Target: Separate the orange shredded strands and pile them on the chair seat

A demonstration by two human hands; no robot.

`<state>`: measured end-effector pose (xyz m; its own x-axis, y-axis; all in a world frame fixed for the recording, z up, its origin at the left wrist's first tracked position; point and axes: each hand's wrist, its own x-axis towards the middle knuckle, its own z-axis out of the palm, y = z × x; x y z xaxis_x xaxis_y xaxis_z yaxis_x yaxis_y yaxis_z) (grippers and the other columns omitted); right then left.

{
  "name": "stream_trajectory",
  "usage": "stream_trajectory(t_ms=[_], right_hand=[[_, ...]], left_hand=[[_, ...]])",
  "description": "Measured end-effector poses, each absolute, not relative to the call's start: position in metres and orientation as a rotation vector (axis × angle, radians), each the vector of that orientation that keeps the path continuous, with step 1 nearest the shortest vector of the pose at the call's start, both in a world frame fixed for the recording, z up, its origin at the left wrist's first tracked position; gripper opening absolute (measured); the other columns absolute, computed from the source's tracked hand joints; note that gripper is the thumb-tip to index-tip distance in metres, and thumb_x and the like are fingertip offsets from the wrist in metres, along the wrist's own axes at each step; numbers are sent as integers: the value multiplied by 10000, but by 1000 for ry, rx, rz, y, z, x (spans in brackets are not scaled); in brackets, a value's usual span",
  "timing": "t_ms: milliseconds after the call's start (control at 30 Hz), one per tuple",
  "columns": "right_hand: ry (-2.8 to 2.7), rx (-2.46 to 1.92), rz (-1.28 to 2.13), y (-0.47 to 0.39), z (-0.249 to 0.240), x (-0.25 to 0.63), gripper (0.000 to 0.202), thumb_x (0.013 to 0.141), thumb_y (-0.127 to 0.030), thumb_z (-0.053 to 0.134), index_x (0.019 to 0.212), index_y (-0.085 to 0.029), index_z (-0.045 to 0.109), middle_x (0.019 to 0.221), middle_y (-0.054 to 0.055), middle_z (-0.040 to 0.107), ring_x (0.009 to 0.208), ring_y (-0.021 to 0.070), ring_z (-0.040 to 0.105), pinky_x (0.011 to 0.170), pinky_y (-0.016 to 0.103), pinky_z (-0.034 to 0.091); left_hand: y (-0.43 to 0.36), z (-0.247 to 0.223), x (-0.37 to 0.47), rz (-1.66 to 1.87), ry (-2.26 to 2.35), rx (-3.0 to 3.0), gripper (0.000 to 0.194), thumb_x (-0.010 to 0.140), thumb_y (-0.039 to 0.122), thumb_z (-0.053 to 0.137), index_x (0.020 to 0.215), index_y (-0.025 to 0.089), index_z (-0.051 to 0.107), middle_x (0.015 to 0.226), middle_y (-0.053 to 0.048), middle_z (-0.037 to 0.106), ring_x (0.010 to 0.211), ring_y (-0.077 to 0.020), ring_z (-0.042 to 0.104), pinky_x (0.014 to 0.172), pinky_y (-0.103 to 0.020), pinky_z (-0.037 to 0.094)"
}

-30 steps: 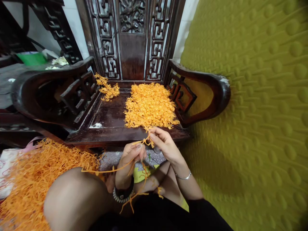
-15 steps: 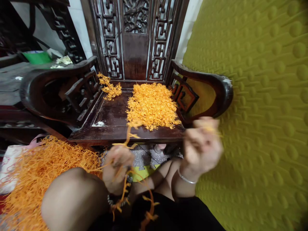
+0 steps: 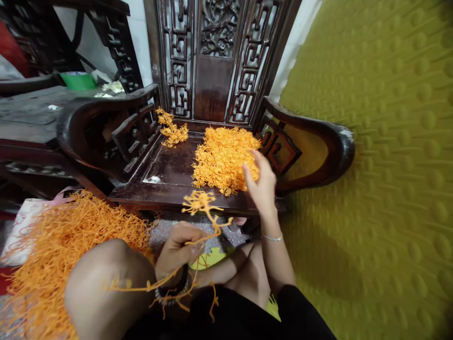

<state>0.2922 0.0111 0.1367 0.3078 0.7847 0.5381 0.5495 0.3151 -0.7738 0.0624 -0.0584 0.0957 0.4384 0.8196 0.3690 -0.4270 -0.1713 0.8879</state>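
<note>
Loose orange strands [image 3: 71, 236], large tangled pile: far left, just beside the bent knee [image 3: 109, 269]. Likely hazard: a shift of the knee drags or scatters them.

Small orange clump [image 3: 173, 134]: rear left of the seat, apart from the main heap.

Left hand [image 3: 182, 245]: thumb and fingers pinched on one branching orange strand [image 3: 214, 222]. The strand's knotted head rises above the fingers, in front of the seat's front edge; tails trail past the wrist and across the knee. Possible faults: tails snag on the beaded bracelet [image 3: 172, 301]; the thin stem snaps under a hard tug.

Orange heap [image 3: 219, 156], dense: right half of the seat, reaching near the front edge. Possible fault: a brush from the hand tips outer pieces off.

Right hand [image 3: 262, 184]: fingers spread, nothing visibly grasped, at the heap's right side; contact with it cannot be told.

Surface and room, left to right: grey tabletop [image 3: 28, 113] bearing a green bowl [image 3: 78, 81] and pale scraps [image 3: 113, 87]; dark wooden chair seat [image 3: 173, 167], worn, with a white patch [image 3: 153, 179] front left; carved chair back [image 3: 212, 85]; curved right armrest [image 3: 341, 160]; dimpled olive-yellow padding [image 3: 382, 141], filling the right side.
</note>
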Motion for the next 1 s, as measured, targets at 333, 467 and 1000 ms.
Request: stream_trajectory(t_ms=[333,467,1000], right_hand=[[-1441,-975,1091,-25,134,260,562,869,-676,491,775,-173,724,684,57,695,693,184,677,754,328,555],[-1505,-849,1083,-44,149,262,560,841,-710,509,890,-203,741,795,62,718,806,198,681,788,328,543],[-998,-655,996,-75,160,258,170,760,-378,783,744,-245,678,636,-39,663,456,101,548,509,253,493]], left_hand=[[-45,100,65,905,394,1707,503,942,425,480,549,190,272,526,39,206,492,-108,207,489,-292,169],[-45,104,68,851,362,1779,485,938,361,493,562,194,237,539,49,199,493,-98,210,483,-275,163],[-46,117,63,691,335,2049,417,980,351,483,609,159,483,567,46,394,524,-83,381,539,-226,269]])
